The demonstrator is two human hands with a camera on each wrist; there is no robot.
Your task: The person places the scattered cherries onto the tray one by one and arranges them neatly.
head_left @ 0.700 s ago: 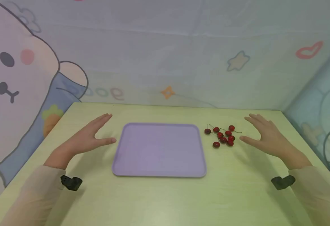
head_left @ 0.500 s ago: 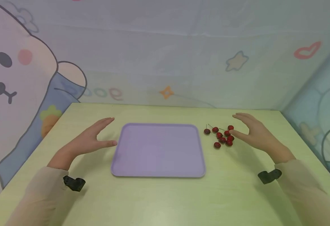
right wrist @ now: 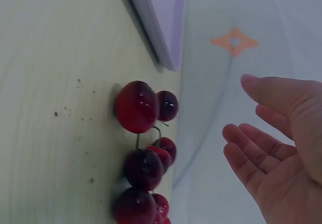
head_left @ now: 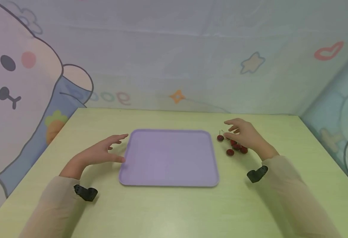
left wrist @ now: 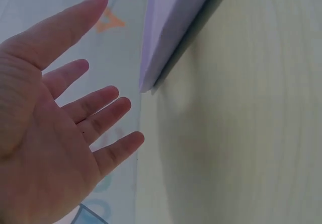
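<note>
A lilac tray (head_left: 168, 180) lies flat in the middle of the pale green table (head_left: 168, 211). My left hand (head_left: 102, 152) hovers open at the tray's left edge, fingers spread and thumb near the rim; the left wrist view shows its palm (left wrist: 45, 148) and the tray's corner (left wrist: 166, 38). Several red cherries (head_left: 235, 147) with stems lie just right of the tray. My right hand (head_left: 242, 135) hangs over them with loosely bent fingers and holds nothing. The right wrist view shows the cherries (right wrist: 143, 148) below the bare fingers (right wrist: 256, 153).
A printed cloth backdrop (head_left: 174, 56) with a cartoon rabbit rises behind and beside the table. The table's far edge (head_left: 186, 112) runs close behind the tray. Black wrist cameras (head_left: 86, 193) sit on both sleeves.
My right hand has moved left from beside the cherries to over them. My left hand has drifted right to the tray's left edge.
</note>
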